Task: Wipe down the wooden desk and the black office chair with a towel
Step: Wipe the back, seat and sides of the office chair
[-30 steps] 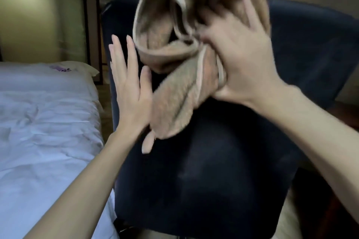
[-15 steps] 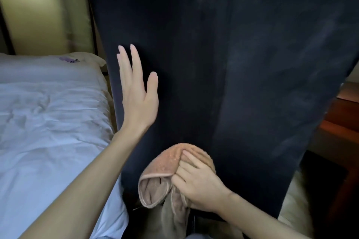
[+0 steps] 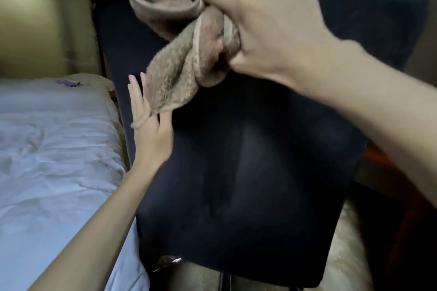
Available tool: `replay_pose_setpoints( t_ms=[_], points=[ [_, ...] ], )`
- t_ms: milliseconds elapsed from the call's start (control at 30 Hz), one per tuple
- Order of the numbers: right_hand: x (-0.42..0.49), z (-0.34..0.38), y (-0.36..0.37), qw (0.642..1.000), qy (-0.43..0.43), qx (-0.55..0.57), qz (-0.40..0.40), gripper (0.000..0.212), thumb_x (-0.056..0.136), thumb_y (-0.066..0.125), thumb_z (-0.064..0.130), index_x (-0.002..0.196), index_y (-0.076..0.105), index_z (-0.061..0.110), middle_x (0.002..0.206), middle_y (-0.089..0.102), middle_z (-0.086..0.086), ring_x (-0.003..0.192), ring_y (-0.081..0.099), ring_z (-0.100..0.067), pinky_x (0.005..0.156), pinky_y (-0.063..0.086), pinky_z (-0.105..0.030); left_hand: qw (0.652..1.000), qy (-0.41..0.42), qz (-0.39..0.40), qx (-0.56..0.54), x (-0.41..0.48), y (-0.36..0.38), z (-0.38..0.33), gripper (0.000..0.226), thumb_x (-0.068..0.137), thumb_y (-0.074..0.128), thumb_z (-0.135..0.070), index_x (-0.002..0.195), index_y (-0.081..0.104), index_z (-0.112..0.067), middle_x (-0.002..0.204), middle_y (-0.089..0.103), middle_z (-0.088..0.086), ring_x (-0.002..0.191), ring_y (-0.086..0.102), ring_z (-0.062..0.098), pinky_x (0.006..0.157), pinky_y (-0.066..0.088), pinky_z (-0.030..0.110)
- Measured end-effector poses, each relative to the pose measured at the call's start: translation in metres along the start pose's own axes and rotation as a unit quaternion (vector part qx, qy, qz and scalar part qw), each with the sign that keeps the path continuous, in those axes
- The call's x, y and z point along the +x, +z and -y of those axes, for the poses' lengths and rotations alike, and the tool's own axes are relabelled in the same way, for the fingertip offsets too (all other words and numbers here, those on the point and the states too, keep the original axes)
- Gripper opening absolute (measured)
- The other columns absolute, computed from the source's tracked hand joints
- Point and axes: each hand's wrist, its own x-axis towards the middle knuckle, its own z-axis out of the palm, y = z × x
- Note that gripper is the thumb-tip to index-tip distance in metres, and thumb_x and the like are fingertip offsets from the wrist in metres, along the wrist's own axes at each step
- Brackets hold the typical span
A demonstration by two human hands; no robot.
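Observation:
The dark chair back [image 3: 248, 160] fills the middle of the view, seen from behind. My right hand [image 3: 267, 19] is near the top of it, shut on a bunched beige towel [image 3: 179, 54] whose loose end hangs down to the left. My left hand [image 3: 151, 132] lies flat and open against the chair back's left edge, fingers pointing up. The towel's hanging corner drapes over the fingers of that hand. The wooden desk shows only as a reddish-brown strip [image 3: 378, 158] behind the chair on the right.
A bed with white rumpled sheets [image 3: 52, 160] stands close on the left, a small purple item [image 3: 68, 82] near its pillow. A yellowish wall [image 3: 30, 26] is behind. The chair's post [image 3: 222, 279] and pale floor show at the bottom.
My right hand has swept the towel from the bottom of the chair back up to its top. My left hand has stayed flat on the left edge.

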Motion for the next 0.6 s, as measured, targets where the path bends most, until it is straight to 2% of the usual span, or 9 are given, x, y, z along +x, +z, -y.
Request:
replay_pose_setpoints(
  t_ms=[67,100,167,233,333,400,533,567,600],
  points=[
    [-0.014,0.012,0.011,0.999,0.027,-0.021,-0.014,0.046,0.087,0.043,0.032,0.127,0.060,0.021,0.151,0.052,-0.006,0.139,0.047,-0.035,0.117,0.026,-0.059,0.998,0.056,0.021,0.010,-0.001,-0.004,0.005,0.069,0.102,0.042,-0.019,0.164,0.015,-0.008,0.172,0.005,0.020,0.161,0.001,0.030,0.130,0.007,0.044],
    [-0.029,0.019,0.021,0.999,0.025,-0.012,-0.033,0.042,0.089,0.042,0.029,0.123,0.064,0.018,0.142,0.059,-0.011,0.133,0.052,-0.037,0.119,0.022,-0.062,0.996,0.076,0.025,0.032,0.000,-0.006,0.006,0.071,0.101,0.042,-0.015,0.164,0.011,-0.007,0.172,0.000,0.019,0.161,-0.003,0.029,0.130,0.005,0.043],
    [-0.071,0.041,0.049,0.997,0.012,0.035,-0.070,0.035,0.089,0.045,0.023,0.110,0.072,0.012,0.103,0.070,-0.017,0.105,0.063,-0.038,0.117,0.028,-0.066,0.997,0.069,0.010,0.044,0.003,-0.007,0.011,0.065,0.105,0.037,-0.016,0.164,0.014,-0.006,0.173,0.002,0.016,0.161,-0.002,0.024,0.130,0.005,0.039],
    [-0.119,0.068,0.073,0.993,0.006,0.089,-0.079,0.025,0.087,0.056,0.018,0.100,0.076,0.010,0.084,0.068,-0.015,0.091,0.067,-0.037,0.113,0.035,-0.066,0.998,0.048,-0.009,0.034,0.001,-0.003,0.012,0.057,0.111,0.033,-0.022,0.165,0.017,-0.010,0.174,0.004,0.011,0.161,0.002,0.021,0.130,0.009,0.042],
    [-0.187,0.117,0.106,0.985,0.021,0.168,-0.016,0.025,0.087,0.062,0.018,0.105,0.080,0.014,0.099,0.077,-0.009,0.102,0.071,-0.034,0.116,0.034,-0.062,0.999,0.018,-0.022,0.030,-0.008,0.006,0.008,0.057,0.112,0.033,-0.027,0.166,0.016,-0.017,0.174,0.003,0.003,0.160,0.002,0.014,0.130,0.010,0.043],
    [-0.229,0.152,0.120,0.978,-0.003,0.203,0.051,0.030,0.092,0.054,0.017,0.109,0.080,0.016,0.106,0.077,-0.005,0.106,0.071,-0.029,0.121,0.030,-0.058,0.999,0.007,-0.030,0.040,-0.015,0.010,0.005,0.059,0.111,0.034,-0.026,0.166,0.015,-0.019,0.174,0.002,0.001,0.160,0.000,0.012,0.130,0.008,0.040],
    [-0.294,0.206,0.125,0.941,-0.139,0.197,0.237,0.030,0.089,0.058,0.029,0.110,0.079,0.025,0.116,0.076,0.002,0.119,0.067,-0.021,0.129,0.011,-0.050,0.999,-0.003,-0.018,0.045,-0.023,0.008,0.005,0.060,0.110,0.034,-0.026,0.166,0.013,-0.022,0.174,0.000,-0.002,0.159,-0.001,0.008,0.130,0.008,0.039],
    [-0.299,0.213,0.125,0.933,-0.169,0.170,0.267,0.029,0.087,0.060,0.031,0.108,0.079,0.026,0.116,0.076,0.003,0.121,0.066,-0.020,0.129,0.009,-0.049,0.999,-0.006,-0.011,0.047,-0.023,0.006,0.006,0.060,0.110,0.034,-0.028,0.166,0.013,-0.023,0.174,0.000,-0.004,0.159,-0.001,0.007,0.130,0.007,0.038],
    [-0.301,0.216,0.125,0.936,-0.182,0.164,0.252,0.026,0.087,0.061,0.032,0.105,0.079,0.027,0.114,0.076,0.005,0.119,0.066,-0.019,0.128,0.010,-0.047,0.998,-0.008,-0.001,0.055,-0.022,0.003,0.006,0.060,0.110,0.033,-0.029,0.166,0.013,-0.024,0.174,0.000,-0.005,0.159,-0.001,0.007,0.130,0.008,0.037]
  ],
)
